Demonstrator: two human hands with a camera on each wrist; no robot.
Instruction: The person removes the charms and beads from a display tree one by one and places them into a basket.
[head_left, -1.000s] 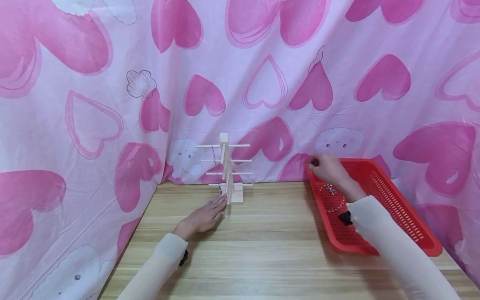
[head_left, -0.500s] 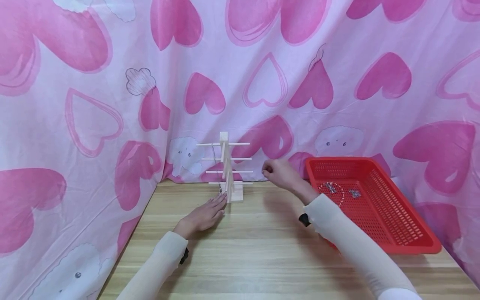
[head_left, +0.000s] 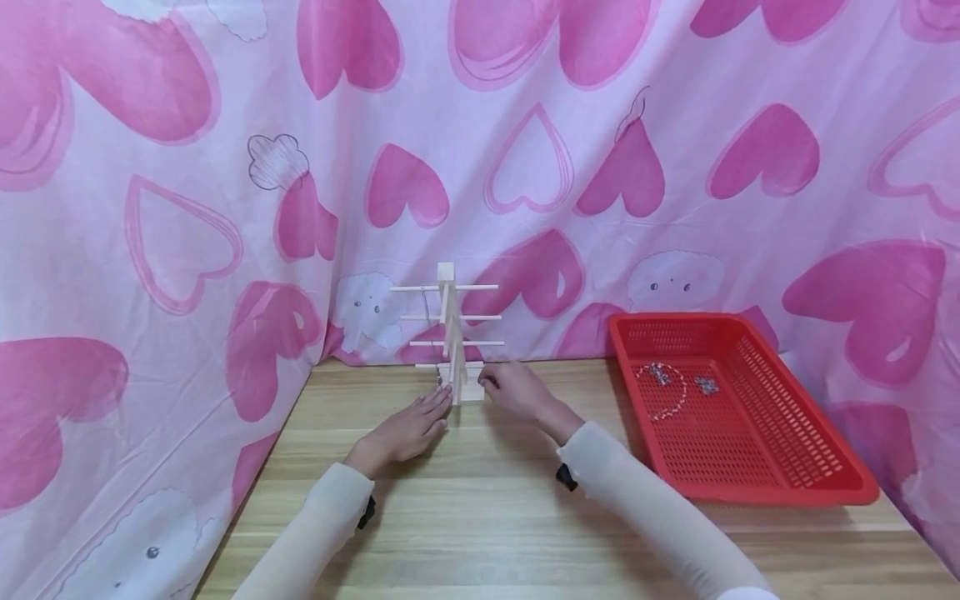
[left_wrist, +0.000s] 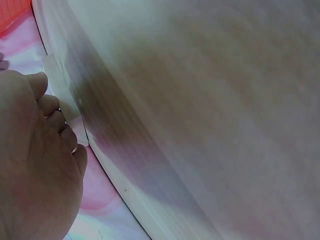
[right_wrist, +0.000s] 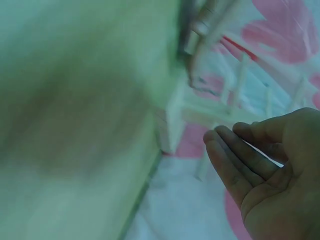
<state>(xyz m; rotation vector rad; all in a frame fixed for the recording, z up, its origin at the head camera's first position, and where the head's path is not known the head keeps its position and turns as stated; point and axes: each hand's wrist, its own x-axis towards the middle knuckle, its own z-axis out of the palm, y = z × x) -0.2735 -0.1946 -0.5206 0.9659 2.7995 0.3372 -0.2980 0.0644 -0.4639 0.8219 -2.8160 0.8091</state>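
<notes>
A pale wooden stand (head_left: 453, 350) with several crossbars rises at the back of the table. From its left side hangs a thin dark chain (head_left: 426, 307). My left hand (head_left: 405, 429) lies with straight fingers, fingertips at the foot of the stand. At the right side of the foot is my right hand (head_left: 521, 392), fingers bent and thumb close to the fingertips. In the right wrist view the right hand (right_wrist: 270, 160) has thumb and fingertips together beside the blurred stand; I cannot tell whether anything small is between them. In the left wrist view the left hand (left_wrist: 40, 160) shows beside the tabletop.
A red perforated plastic basket (head_left: 757, 492) stands on the right of the wooden table (head_left: 480, 517). Inside lie a red-and-white beaded loop (head_left: 684, 392) and a small silvery cluster (head_left: 707, 385). A pink heart-patterned curtain (head_left: 525, 100) closes off the back and left.
My right hand has travelled left from over the red basket, across the table, down to the stand's foot. My left hand has stayed at the stand.
</notes>
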